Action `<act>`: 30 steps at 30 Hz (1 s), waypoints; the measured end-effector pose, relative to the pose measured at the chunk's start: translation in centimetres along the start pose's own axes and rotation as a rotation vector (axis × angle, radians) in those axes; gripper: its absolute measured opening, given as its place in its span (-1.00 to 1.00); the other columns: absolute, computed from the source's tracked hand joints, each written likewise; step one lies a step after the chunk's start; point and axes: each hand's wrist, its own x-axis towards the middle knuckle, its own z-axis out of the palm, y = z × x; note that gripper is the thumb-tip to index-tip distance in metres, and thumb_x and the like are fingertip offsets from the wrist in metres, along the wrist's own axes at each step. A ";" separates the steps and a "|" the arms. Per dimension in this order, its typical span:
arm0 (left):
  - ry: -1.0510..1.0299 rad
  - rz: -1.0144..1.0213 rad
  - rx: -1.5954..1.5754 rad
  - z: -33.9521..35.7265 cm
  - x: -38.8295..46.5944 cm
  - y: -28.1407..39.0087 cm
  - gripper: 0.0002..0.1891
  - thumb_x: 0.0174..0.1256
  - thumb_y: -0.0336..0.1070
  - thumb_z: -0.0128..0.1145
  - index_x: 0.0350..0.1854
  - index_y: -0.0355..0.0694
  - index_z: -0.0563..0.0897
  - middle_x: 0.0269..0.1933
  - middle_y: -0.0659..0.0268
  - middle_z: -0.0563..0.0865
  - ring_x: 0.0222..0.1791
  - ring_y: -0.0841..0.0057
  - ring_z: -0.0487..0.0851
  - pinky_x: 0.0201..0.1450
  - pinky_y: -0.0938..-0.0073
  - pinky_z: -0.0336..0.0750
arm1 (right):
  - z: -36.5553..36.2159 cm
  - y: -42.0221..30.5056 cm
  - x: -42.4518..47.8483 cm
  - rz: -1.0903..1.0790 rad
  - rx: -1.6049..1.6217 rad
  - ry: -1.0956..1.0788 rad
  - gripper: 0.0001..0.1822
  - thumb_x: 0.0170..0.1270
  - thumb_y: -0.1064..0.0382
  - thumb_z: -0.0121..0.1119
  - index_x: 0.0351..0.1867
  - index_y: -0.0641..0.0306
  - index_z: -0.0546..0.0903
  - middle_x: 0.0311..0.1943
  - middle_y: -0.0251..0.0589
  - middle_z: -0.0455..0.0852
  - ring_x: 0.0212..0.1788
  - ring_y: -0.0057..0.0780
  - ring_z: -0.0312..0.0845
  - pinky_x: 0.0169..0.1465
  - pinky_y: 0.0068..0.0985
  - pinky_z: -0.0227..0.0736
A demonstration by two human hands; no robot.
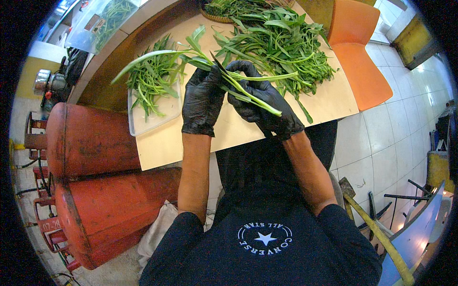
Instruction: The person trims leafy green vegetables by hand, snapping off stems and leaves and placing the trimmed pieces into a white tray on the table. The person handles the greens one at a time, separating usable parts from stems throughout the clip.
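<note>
My left hand [203, 98], in a black glove, pinches a stalk of leafy greens [247, 92], which look like water spinach. Its leaves spread to the upper left, and the pale cut stem ends point right, across the front of my right hand [263, 98]. That hand is gloved in black too, its fingers curled round a small knife; only the dark pointed blade [217, 61] shows, lying against the stalk, and the handle is hidden. To the left, a shallow clear plastic tray [133, 119] holds trimmed greens [152, 80]. A large heap of greens [282, 46] lies beyond my right hand.
The light tabletop [161, 150] ends just before my body. A woven basket [218, 17] of greens sits at the far edge. Two red gas cylinders [118, 211] lie left, with hoses. An orange chair [365, 71] stands right; a yellow-handled tool [379, 236] is lower right.
</note>
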 end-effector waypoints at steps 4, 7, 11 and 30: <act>0.023 -0.042 -0.032 -0.4 0.2 -0.3 -0.81 0.30 -0.42 0.13 -0.07 -0.30 0.58 -0.19 0.27 0.67 -0.20 0.50 0.63 -0.10 0.53 0.54 | 0.6 0.2 0.3 -0.052 -0.079 0.094 -0.68 0.36 0.15 0.07 0.09 0.00 0.34 -0.49 -0.41 0.46 -0.62 -0.78 0.24 -0.65 -0.79 0.07; 0.041 -0.058 -0.121 0.0 0.1 0.1 -0.82 0.34 -0.37 0.10 -0.06 -0.26 0.59 -0.19 0.28 0.67 -0.19 0.48 0.63 -0.10 0.52 0.54 | 0.0 0.4 0.2 -0.018 0.010 0.074 -0.70 0.38 0.19 0.05 0.09 0.02 0.33 -0.54 -0.41 0.47 -0.70 -0.79 0.18 -0.71 -0.80 -0.01; 0.053 -0.040 -0.116 -0.3 0.1 0.0 -0.81 0.35 -0.39 0.08 -0.03 -0.24 0.58 -0.17 0.28 0.67 -0.17 0.47 0.63 -0.10 0.47 0.55 | 0.6 0.4 0.6 -0.034 -0.085 0.122 -0.72 0.37 0.19 0.07 0.05 0.05 0.34 -0.53 -0.47 0.48 -0.71 -0.78 0.19 -0.70 -0.80 0.02; 0.120 0.168 0.092 -15.4 5.6 15.2 -0.76 0.35 -0.28 0.08 -0.02 -0.25 0.56 -0.07 0.15 0.66 -0.07 0.33 0.62 0.06 0.31 0.54 | 0.9 2.9 0.0 0.264 -0.348 -0.010 -0.44 0.39 0.13 -0.01 0.37 0.01 0.15 -0.46 -0.40 0.55 -0.65 -0.80 0.14 -0.61 -0.78 0.03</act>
